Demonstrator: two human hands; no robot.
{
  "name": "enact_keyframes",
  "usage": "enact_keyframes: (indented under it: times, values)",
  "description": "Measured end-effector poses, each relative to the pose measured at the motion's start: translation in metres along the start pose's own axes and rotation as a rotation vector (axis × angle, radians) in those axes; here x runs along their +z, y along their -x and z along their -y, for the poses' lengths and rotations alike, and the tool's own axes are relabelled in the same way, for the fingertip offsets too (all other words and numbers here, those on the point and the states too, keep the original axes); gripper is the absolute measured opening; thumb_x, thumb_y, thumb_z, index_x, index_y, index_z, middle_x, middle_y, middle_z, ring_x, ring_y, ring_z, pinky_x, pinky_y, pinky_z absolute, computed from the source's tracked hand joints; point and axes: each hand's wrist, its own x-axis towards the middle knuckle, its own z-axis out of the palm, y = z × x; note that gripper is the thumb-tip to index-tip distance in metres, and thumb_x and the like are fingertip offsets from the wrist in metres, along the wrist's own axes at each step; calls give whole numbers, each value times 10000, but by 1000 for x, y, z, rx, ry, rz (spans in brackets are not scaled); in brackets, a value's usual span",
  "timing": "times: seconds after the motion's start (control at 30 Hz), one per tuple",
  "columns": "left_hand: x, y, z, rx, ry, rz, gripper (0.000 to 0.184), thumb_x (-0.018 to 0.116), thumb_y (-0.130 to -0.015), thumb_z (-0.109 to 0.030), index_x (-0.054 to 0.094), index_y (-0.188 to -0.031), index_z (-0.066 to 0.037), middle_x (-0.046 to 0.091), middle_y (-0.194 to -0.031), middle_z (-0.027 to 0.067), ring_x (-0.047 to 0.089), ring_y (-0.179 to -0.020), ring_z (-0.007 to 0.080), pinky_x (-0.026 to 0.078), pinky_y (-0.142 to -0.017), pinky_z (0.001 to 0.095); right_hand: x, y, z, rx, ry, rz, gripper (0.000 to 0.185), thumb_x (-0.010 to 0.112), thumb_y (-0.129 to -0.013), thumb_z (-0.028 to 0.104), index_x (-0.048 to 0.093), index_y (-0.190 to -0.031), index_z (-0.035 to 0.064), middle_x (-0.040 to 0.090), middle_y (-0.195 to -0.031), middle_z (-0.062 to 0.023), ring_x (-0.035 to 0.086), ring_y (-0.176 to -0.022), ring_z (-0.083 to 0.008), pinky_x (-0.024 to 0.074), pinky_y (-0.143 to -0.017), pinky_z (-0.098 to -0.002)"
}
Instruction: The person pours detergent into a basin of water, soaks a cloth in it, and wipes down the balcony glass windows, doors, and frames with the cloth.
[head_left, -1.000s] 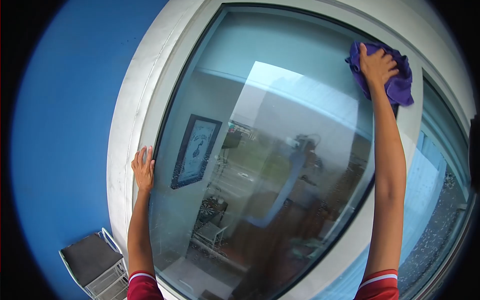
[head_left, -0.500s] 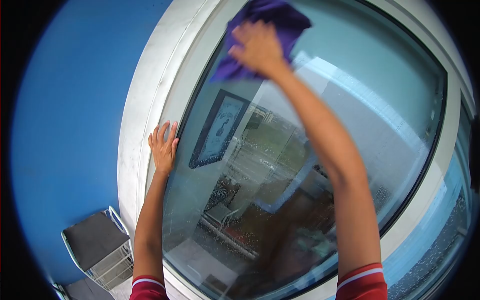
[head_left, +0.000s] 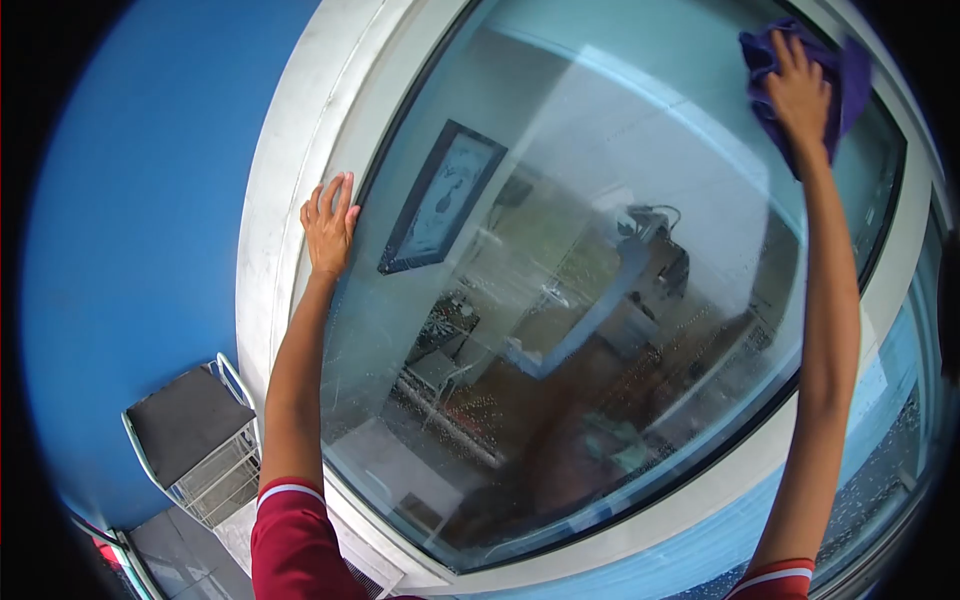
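A purple cloth [head_left: 765, 95] lies bunched against the upper right of a large window pane [head_left: 600, 250]. My right hand [head_left: 800, 95] presses on it with the fingers fairly spread, the arm stretched up along the right side. My left hand [head_left: 330, 225] rests on the pale window frame [head_left: 385, 110] at the left edge of the glass, fingers apart and holding nothing. Water drops and streaks show on the lower part of the pane.
A rack with a dark top [head_left: 190, 425] stands at the lower left, by the blue wall [head_left: 150, 220]. Another window [head_left: 890, 440] with drops on it is at the lower right. A framed picture [head_left: 443, 197] shows in the glass.
Since half a second ago, my right hand and the cloth have swept from the pane's upper left to its upper right. The left hand remains on the frame, appearing higher in view.
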Motion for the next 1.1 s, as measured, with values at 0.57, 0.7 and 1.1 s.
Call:
enact_keyframes:
  times: [0.57, 0.7, 1.1]
  values:
    - [-7, -2, -9, 45, -80, -15, 445, 327, -933, -345, 339, -1350, -193, 378, -1334, 8, 354, -1175, 261, 284, -954, 413, -73, 47, -95, 168, -200, 50, 697, 402, -832, 591, 501, -1165, -14, 486, -1188, -264, 444, -1145, -351, 303, -990, -339]
    - [-3, -1, -8, 24, -48, -35, 488, 451, -875, -290, 357, -1339, -168, 396, -1319, 10, 380, -1142, 265, 305, -944, 397, -81, 28, -146, 300, 720, -168, 674, 388, -844, 557, 407, -1263, 30, 401, -1275, -218, 409, -1146, -354, 338, -944, -414]
    - [-3, -3, -2, -21, -30, 50, 442, 447, -877, -327, 424, -1299, -195, 409, -1308, -1, 351, -1165, 297, 268, -946, 443, 158, -167, 8, -47, 190, -160, 702, 428, -822, 503, 309, -1330, 35, 319, -1348, -204, 263, -1263, -363, 197, -1057, -402]
